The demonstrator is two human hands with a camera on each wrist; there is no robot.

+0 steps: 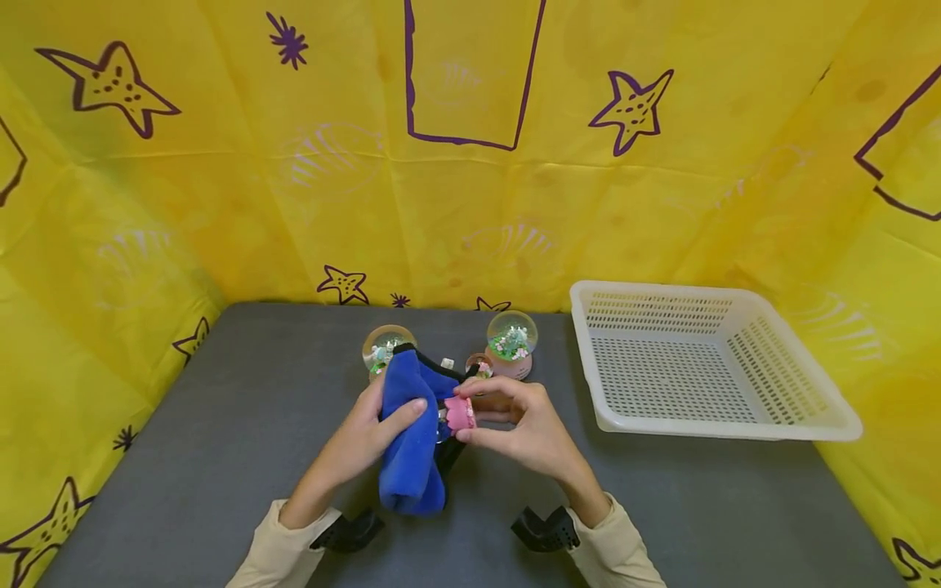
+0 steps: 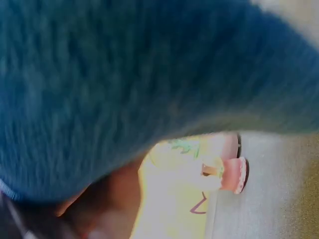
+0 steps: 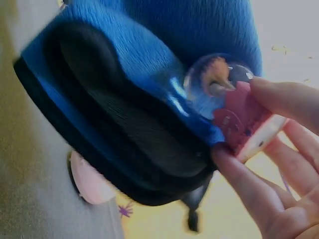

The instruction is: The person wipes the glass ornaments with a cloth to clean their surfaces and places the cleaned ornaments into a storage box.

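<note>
My left hand grips a blue fleecy cloth with black edging, its thumb across the front. The cloth hangs folded, and in the right wrist view a dark cord end dangles from its black edge. With thumb and fingers my right hand pinches a small snow globe by its pink scalloped base. The globe's clear dome faces the cloth, close against the blue pile, and a small orange-brown figure shows inside. Much of the left wrist view is filled by the cloth.
Behind the hands stand a large snow globe, a smaller one and another large globe partly hidden by the cloth. A white perforated basket sits at the right of the grey table. Yellow patterned fabric surrounds the table.
</note>
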